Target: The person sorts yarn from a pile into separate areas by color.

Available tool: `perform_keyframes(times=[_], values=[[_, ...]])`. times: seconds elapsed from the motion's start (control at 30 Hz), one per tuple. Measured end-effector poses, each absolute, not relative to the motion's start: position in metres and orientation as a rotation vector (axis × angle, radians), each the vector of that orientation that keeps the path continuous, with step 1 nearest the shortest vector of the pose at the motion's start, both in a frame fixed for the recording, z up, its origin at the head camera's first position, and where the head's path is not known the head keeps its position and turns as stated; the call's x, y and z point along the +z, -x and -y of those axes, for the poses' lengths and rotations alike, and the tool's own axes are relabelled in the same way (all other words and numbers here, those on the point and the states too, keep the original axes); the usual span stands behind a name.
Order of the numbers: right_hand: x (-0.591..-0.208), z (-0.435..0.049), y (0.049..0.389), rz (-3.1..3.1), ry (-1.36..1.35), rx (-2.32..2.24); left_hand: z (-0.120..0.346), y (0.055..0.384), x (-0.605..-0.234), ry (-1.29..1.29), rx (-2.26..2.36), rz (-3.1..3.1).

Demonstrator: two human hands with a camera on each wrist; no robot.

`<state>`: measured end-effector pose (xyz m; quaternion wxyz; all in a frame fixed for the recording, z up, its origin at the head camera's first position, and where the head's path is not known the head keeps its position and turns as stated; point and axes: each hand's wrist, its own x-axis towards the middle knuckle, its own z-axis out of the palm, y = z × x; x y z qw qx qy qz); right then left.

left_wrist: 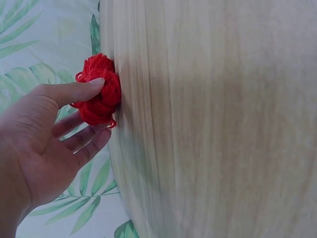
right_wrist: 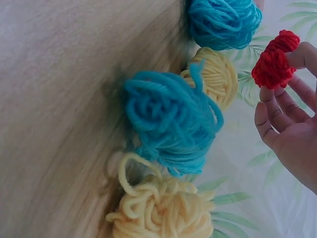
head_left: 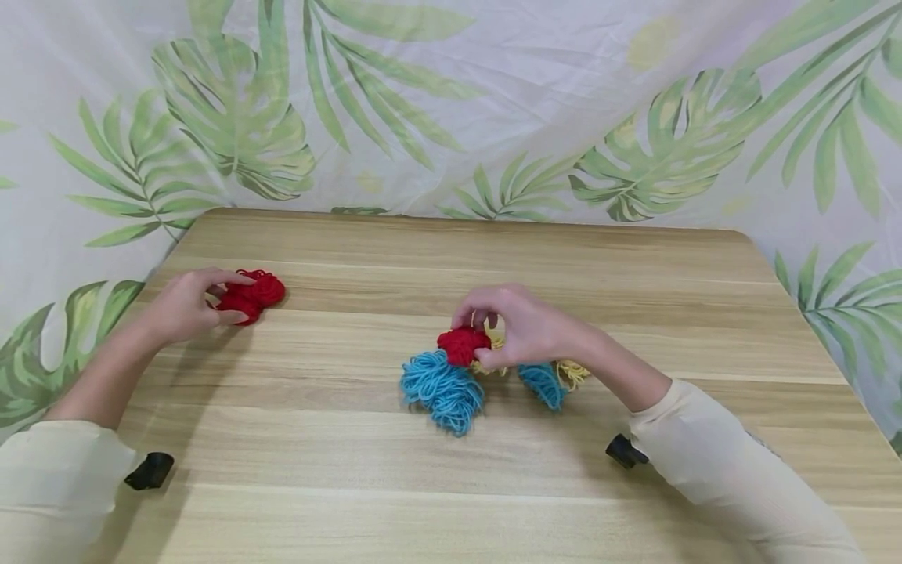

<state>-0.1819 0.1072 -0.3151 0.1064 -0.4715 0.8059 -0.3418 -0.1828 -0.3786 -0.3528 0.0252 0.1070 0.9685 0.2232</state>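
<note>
At the table's left side, my left hand (head_left: 185,307) has its thumb and fingers around a red yarn bundle (head_left: 255,294). The left wrist view shows the thumb laid across this red yarn (left_wrist: 101,101), with the other fingers underneath. Near the middle, my right hand (head_left: 528,325) pinches a smaller red yarn bundle (head_left: 461,345) between thumb and fingertips. That red yarn overlaps a large blue yarn bundle (head_left: 442,393) in the head view. In the right wrist view the pinched red yarn (right_wrist: 273,64) stands out from the wooden surface, against the leafy cloth.
A second blue yarn bundle (head_left: 541,385) and a yellow one (head_left: 572,374) lie under the right forearm. Another yellow bundle (head_left: 497,356) is partly hidden behind the right hand. The wooden table (head_left: 317,470) ends at a leaf-print cloth (head_left: 521,102).
</note>
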Motion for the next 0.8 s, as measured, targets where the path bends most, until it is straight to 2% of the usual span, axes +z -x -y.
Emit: perform_keyframes(times=[0.8], values=[[-0.315, -0.08, 0.188, -2.276, 1.43, -1.014, 0.377, 0.182, -0.352, -0.388, 0.716, -3.043]])
